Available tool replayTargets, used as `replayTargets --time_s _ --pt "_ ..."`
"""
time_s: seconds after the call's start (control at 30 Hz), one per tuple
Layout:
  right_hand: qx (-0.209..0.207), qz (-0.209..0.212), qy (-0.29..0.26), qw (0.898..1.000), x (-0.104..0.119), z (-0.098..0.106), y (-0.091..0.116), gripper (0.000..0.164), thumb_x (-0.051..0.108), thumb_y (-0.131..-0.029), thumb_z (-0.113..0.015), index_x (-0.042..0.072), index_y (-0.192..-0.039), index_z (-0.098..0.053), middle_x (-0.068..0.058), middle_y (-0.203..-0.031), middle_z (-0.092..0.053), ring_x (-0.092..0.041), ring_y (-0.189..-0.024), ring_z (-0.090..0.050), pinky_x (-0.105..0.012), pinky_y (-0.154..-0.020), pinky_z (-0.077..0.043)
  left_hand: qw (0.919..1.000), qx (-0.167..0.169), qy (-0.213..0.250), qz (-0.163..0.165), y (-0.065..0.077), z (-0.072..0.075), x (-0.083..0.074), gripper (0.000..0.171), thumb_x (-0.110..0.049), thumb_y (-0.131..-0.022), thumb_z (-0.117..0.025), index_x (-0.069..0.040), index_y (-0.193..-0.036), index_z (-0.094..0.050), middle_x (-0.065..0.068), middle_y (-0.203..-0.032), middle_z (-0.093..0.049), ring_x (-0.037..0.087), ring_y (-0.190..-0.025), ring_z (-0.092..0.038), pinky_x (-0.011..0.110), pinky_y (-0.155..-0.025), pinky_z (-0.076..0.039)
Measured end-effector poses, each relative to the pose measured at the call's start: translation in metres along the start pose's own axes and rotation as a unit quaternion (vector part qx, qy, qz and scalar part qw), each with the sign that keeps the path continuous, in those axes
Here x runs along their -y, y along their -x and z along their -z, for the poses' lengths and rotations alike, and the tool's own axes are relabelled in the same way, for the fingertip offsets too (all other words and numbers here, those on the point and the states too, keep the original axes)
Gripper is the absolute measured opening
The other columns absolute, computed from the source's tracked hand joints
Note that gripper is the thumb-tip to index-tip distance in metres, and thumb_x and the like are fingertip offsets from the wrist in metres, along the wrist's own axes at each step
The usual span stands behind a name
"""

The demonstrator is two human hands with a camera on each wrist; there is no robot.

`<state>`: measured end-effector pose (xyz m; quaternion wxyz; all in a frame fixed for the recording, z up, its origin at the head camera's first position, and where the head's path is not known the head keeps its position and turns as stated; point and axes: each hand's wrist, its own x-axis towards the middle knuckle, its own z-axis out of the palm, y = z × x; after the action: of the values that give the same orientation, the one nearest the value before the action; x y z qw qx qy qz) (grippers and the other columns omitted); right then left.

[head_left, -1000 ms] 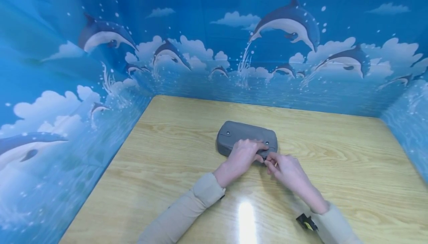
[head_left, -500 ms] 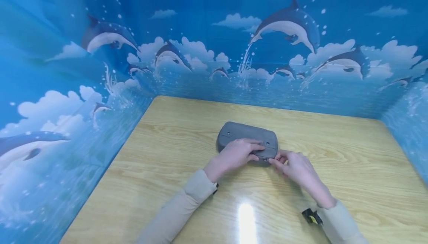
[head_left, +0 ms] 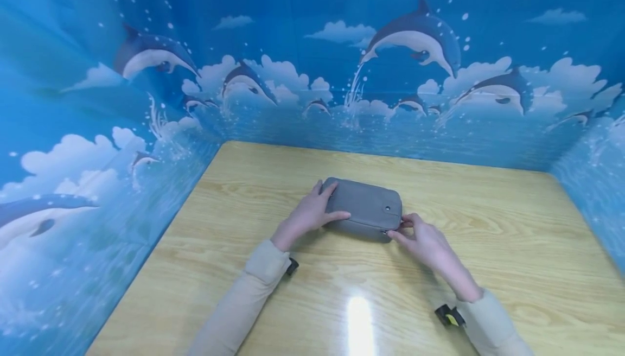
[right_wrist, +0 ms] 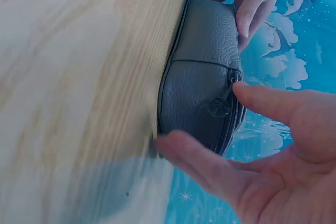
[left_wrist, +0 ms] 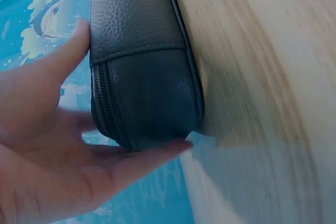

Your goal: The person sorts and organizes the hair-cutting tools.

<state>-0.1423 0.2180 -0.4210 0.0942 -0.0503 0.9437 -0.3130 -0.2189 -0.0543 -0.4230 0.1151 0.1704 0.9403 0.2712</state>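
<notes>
A grey leather-look zip pouch (head_left: 363,201) lies on the table, a metal snap (head_left: 388,208) showing near its right end. My left hand (head_left: 310,212) holds its left end, thumb along the near top edge and fingers spread over the far side. In the left wrist view the zip (left_wrist: 103,98) ends closed at that side. My right hand (head_left: 429,243) is at the right end, its thumb on the corner by the zip and its fingers round the end. A dark zip pull (right_wrist: 219,107) hangs between thumb and fingers in the right wrist view.
The wood-grain table (head_left: 254,198) is walled at the back and sides by a blue dolphin-print curtain (head_left: 293,46). Dark camera mounts (head_left: 449,317) sit at both wrists. A bright reflection lies on the table's near part.
My left hand has moved left from the pouch's near right part to its left end. My right hand has shifted slightly and stays by the zip corner. The pouch stays nearly in place.
</notes>
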Motion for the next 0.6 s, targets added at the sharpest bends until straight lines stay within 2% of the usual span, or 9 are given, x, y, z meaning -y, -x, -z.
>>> replayTargets --time_s 0.1,0.2,0.37,0.47,0.6 --pt "0.022 0.01 -0.03 0.999 0.002 -0.002 0.0 0.095 0.053 -0.099 -0.06 -0.01 -0.156 -0.018 -0.032 -0.152 -0.039 -0.047 -0.131 -0.051 -0.065 -0.109 -0.037 0.9992 -0.031 0.022 0.014 -0.001 0.0 0.003 0.083 -0.05 -0.1 -0.059 -0.005 -0.161 -0.023 0.026 -0.161 -0.03 0.041 -0.142 -0.041 0.05 -0.115 -0.038" --pt "0.027 0.019 -0.065 0.997 0.002 -0.007 -0.002 0.101 0.053 -0.1 -0.058 -0.009 -0.157 -0.003 -0.032 -0.156 -0.028 -0.046 -0.138 -0.041 -0.062 -0.114 -0.031 0.9972 -0.057 0.032 0.036 -0.002 -0.001 0.006 0.073 -0.041 -0.106 -0.053 0.003 -0.157 -0.026 0.025 -0.154 -0.042 0.039 -0.138 -0.047 0.047 -0.114 -0.041" --pt "0.01 0.016 -0.09 0.996 0.0 -0.014 -0.006 0.1 0.053 -0.102 -0.054 -0.01 -0.157 0.001 -0.034 -0.158 -0.022 -0.045 -0.141 -0.038 -0.056 -0.115 -0.032 0.9941 -0.082 0.04 0.059 -0.002 -0.003 0.007 0.061 -0.034 -0.109 -0.047 0.007 -0.152 -0.036 0.027 -0.147 -0.05 0.041 -0.132 -0.052 0.048 -0.11 -0.044" --pt "0.004 0.003 -0.094 0.996 -0.002 -0.013 -0.007 0.098 0.054 -0.102 -0.052 -0.008 -0.157 0.0 -0.034 -0.159 -0.018 -0.046 -0.142 -0.035 -0.056 -0.116 -0.03 0.9939 -0.093 0.03 0.052 0.0 -0.007 0.003 0.058 -0.031 -0.108 -0.049 0.01 -0.149 -0.039 0.029 -0.143 -0.053 0.042 -0.129 -0.055 0.049 -0.108 -0.046" --pt "-0.019 -0.012 -0.085 0.996 -0.006 -0.007 -0.008 0.094 0.055 -0.102 -0.051 -0.008 -0.158 -0.009 -0.035 -0.157 -0.022 -0.048 -0.141 -0.036 -0.058 -0.116 -0.03 0.9946 -0.09 0.012 0.049 0.005 -0.009 -0.006 0.059 -0.031 -0.108 -0.049 0.013 -0.147 -0.039 0.032 -0.138 -0.056 0.043 -0.123 -0.059 0.049 -0.103 -0.05"
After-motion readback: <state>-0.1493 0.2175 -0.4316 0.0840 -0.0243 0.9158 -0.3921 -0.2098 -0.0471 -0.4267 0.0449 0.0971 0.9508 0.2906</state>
